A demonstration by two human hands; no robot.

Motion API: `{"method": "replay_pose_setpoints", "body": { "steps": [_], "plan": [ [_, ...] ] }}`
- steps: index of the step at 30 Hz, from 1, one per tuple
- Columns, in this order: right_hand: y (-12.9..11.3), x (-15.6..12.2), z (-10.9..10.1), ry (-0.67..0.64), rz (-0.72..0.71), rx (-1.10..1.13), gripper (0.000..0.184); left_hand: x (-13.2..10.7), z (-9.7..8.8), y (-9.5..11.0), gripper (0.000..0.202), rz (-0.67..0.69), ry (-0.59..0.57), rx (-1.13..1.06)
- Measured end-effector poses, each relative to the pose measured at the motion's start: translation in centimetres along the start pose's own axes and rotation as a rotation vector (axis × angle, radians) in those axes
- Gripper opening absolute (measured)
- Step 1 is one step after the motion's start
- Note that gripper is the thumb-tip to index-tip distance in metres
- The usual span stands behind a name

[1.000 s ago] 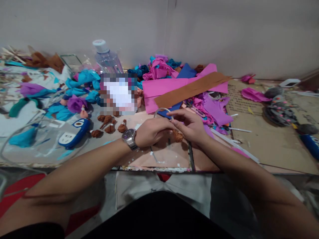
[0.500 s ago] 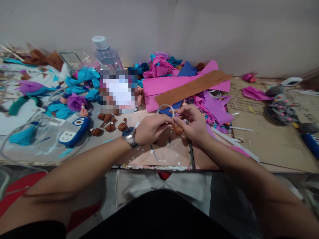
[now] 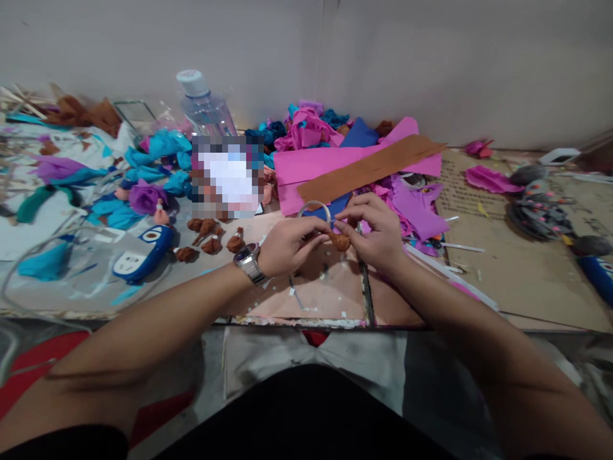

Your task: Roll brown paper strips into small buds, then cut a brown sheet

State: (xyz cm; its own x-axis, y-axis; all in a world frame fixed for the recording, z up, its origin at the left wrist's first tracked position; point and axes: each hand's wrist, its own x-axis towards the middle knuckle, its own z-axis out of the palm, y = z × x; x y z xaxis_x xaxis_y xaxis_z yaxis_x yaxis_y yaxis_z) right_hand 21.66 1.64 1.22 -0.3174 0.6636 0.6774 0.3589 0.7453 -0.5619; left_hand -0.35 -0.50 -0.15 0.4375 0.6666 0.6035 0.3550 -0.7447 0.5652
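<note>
My left hand (image 3: 292, 249), with a metal watch (image 3: 249, 262) on its wrist, pinches the narrow end of a small bunched brown crepe-paper bud (image 3: 341, 241). A thin whitish ring (image 3: 313, 207), like a nearly used-up tape roll, stands just behind the left fingertips; how it is held is hidden. My right hand (image 3: 376, 230) is curled close by, thumb and forefinger brought together beside the bud. What lies between those fingertips is too small to make out. Several similar brown buds (image 3: 211, 243) lie left of the watch.
A brown paper strip (image 3: 368, 169) lies across pink paper (image 3: 297, 172) behind my hands. Farther left are a water bottle (image 3: 205, 108), blue crepe pieces (image 3: 143, 172) and a blue-and-white device (image 3: 143, 254). Cardboard (image 3: 507, 268) and a grey bundle (image 3: 541, 211) are at right.
My right hand has drawn slightly up and right, so more of the brown bud shows. The ring has shifted a little left. My left hand stays nearly in place, still pinching.
</note>
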Motion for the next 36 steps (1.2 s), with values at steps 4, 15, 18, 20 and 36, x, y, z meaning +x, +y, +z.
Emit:
{"method": "replay_pose_setpoints", "body": {
  "steps": [4,15,18,20,36],
  "plan": [
    [1.0,0.6,-1.0,0.016,-0.033,-0.047,0.009,-0.1,0.2,-0.1,0.019,-0.090,0.039,-0.058],
    [6.4,3.0,-6.0,-0.698,0.461,-0.859,0.031,-0.3,0.4,-0.7,0.025,-0.202,0.131,-0.320],
    [6.0,3.0,-5.8,-0.724,0.470,-0.866,0.023,-0.4,0.4,-0.7,0.024,-0.197,0.148,-0.339],
    [5.8,3.1,-5.9,-0.685,0.477,-0.848,0.019,-0.4,0.4,-0.7,0.023,-0.198,0.157,-0.357],
    [1.8,1.9,-2.5,-0.317,0.560,0.365,0.033,-0.2,0.5,-0.2,0.019,-0.157,0.014,-0.335]
  ]
}}
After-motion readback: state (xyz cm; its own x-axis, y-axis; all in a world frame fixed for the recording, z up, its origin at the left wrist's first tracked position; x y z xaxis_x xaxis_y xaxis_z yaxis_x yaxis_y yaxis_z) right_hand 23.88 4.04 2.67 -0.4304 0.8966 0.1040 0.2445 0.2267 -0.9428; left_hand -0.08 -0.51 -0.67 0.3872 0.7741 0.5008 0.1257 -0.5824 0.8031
